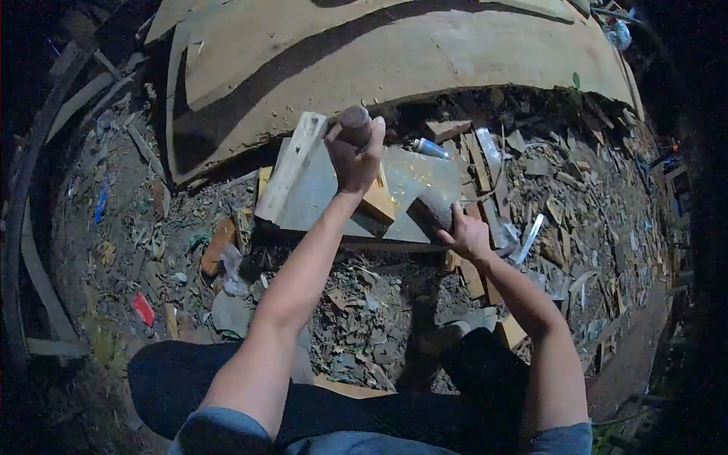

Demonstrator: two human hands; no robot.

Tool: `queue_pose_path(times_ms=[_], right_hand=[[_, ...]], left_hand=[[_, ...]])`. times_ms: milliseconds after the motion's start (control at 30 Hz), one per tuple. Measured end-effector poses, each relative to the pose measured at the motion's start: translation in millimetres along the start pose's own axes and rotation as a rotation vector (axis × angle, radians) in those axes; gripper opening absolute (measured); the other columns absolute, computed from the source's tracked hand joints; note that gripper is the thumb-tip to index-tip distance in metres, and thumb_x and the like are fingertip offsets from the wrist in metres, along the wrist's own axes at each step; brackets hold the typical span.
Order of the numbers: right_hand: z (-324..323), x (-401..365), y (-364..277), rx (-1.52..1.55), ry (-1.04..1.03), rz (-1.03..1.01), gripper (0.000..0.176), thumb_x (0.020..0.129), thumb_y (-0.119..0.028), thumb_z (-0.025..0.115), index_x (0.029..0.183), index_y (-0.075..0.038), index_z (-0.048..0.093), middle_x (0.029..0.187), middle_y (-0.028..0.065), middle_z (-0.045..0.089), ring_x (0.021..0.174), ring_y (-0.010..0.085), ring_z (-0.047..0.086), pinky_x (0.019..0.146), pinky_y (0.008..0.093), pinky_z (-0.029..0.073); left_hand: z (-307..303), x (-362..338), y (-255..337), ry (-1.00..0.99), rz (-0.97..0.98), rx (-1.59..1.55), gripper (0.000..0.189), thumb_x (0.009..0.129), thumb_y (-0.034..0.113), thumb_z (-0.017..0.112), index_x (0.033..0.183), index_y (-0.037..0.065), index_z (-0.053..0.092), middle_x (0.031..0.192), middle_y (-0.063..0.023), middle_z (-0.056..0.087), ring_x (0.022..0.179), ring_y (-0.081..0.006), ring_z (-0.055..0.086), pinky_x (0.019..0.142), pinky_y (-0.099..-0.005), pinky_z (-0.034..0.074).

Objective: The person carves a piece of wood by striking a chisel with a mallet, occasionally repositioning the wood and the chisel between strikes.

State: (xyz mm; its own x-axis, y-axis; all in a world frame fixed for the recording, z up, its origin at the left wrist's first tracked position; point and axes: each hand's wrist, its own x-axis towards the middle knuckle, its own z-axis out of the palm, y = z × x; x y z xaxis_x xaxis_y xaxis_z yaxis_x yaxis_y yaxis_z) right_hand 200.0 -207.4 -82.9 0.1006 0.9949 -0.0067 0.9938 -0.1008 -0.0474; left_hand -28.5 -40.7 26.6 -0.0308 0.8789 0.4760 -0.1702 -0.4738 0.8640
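My left hand [359,161] is wrapped round a short brown cylinder [355,118], whose flat round end points up. Just under this hand, a yellowish wood block [378,203] lies on a grey board [307,199]. My right hand [472,236] grips one end of a dark, rough cylinder [431,211], which lies tilted over the board's right part. Small yellow chips are scattered on the board between the hands. Along its left side rests a pale, weathered wood piece [293,165].
Large curved wooden slabs [425,57] span the back. A blue and silver can [431,149] lies behind the board. Wood scraps, plastic and leaf litter cover the ground, with a red wrapper [143,309] and an orange-brown wood piece [218,247] at left.
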Motion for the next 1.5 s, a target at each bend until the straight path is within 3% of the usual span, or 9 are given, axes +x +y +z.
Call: queue_pose_path(times_ms=[267, 333, 933, 967, 1133, 1200, 1233, 1400, 1500], right_hand=[[-9, -6, -3, 0.149, -0.052, 0.055, 0.065, 0.078, -0.04, 0.072, 0.122, -0.006, 0.038, 0.079, 0.0208, 0.065, 0.073, 0.0418, 0.064, 0.063, 0.0491, 0.05], [-5, -5, -1, 0.161, -0.061, 0.059, 0.064, 0.078, -0.04, 0.072, 0.122, -0.007, 0.039, 0.079, 0.0203, 0.065, 0.073, 0.0416, 0.064, 0.063, 0.049, 0.05], [19, -9, 7, 0.123, 0.185, 0.017, 0.069, 0.072, -0.051, 0.074, 0.122, -0.012, 0.047, 0.067, 0.0145, 0.065, 0.061, 0.0355, 0.065, 0.052, 0.0448, 0.047], [21, -9, 9, 0.153, 0.164, 0.048, 0.071, 0.073, -0.055, 0.071, 0.124, -0.011, 0.048, 0.072, 0.0161, 0.067, 0.065, 0.0363, 0.066, 0.055, 0.0457, 0.049], [-53, 17, -15, 0.615, 0.105, 0.312, 0.078, 0.08, -0.067, 0.06, 0.125, -0.004, 0.05, 0.095, 0.0252, 0.068, 0.089, 0.0413, 0.067, 0.074, 0.0501, 0.052], [-125, 28, -43, 0.688, 0.3, 0.135, 0.077, 0.08, -0.064, 0.062, 0.126, -0.003, 0.049, 0.092, 0.0276, 0.067, 0.087, 0.0425, 0.067, 0.074, 0.0496, 0.051], [-166, 29, -59, 0.814, 0.326, 0.036, 0.072, 0.08, -0.058, 0.066, 0.124, -0.004, 0.046, 0.088, 0.0275, 0.066, 0.083, 0.0434, 0.066, 0.07, 0.0496, 0.05], [-248, 37, -112, 0.759, 0.76, -0.399, 0.059, 0.08, -0.033, 0.071, 0.122, -0.005, 0.041, 0.077, 0.0222, 0.063, 0.073, 0.0445, 0.064, 0.064, 0.0464, 0.049], [-248, 49, -115, 0.303, 0.287, -0.244, 0.059, 0.081, -0.043, 0.067, 0.12, -0.007, 0.041, 0.077, 0.0232, 0.065, 0.073, 0.0447, 0.064, 0.065, 0.0533, 0.05]], left_hand=[[7, -7, 1, -0.045, 0.03, -0.02, 0.016, 0.087, 0.009, 0.065, 0.076, 0.009, 0.054, 0.058, 0.0031, 0.052, 0.049, -0.0053, 0.05, 0.047, -0.0219, 0.038], [8, -7, 12, -0.044, -0.115, -0.027, 0.015, 0.084, 0.01, 0.068, 0.073, 0.006, 0.059, 0.067, 0.0031, 0.059, 0.063, -0.0067, 0.057, 0.061, -0.0247, 0.045], [17, 3, 6, -0.13, -0.129, -0.078, 0.021, 0.083, 0.008, 0.065, 0.068, 0.009, 0.051, 0.058, 0.0047, 0.05, 0.052, -0.0064, 0.049, 0.053, -0.0254, 0.04], [16, 7, -7, -0.158, -0.036, 0.009, 0.018, 0.088, 0.008, 0.06, 0.08, 0.011, 0.044, 0.057, 0.0034, 0.041, 0.047, -0.0064, 0.041, 0.043, -0.0233, 0.033], [16, 17, -7, -0.172, -0.095, 0.016, 0.018, 0.087, 0.006, 0.058, 0.08, 0.012, 0.043, 0.057, 0.0043, 0.037, 0.045, -0.0066, 0.037, 0.043, -0.0244, 0.032], [18, 11, -2, -0.208, -0.111, -0.015, 0.017, 0.086, 0.005, 0.058, 0.08, 0.012, 0.044, 0.059, 0.0035, 0.041, 0.044, -0.0059, 0.038, 0.042, -0.0237, 0.032], [9, 13, -8, -0.251, -0.133, 0.158, 0.011, 0.089, 0.009, 0.061, 0.098, 0.01, 0.054, 0.079, -0.0033, 0.058, 0.062, -0.0127, 0.057, 0.055, -0.0278, 0.047], [16, 21, -10, -0.256, -0.07, 0.125, 0.012, 0.088, 0.011, 0.063, 0.096, 0.009, 0.054, 0.08, -0.0028, 0.059, 0.064, -0.0128, 0.056, 0.058, -0.0282, 0.047], [7, 20, -11, -0.223, -0.03, 0.111, 0.013, 0.087, 0.012, 0.064, 0.094, 0.008, 0.055, 0.08, -0.0024, 0.059, 0.066, -0.0128, 0.056, 0.06, -0.0285, 0.046]])
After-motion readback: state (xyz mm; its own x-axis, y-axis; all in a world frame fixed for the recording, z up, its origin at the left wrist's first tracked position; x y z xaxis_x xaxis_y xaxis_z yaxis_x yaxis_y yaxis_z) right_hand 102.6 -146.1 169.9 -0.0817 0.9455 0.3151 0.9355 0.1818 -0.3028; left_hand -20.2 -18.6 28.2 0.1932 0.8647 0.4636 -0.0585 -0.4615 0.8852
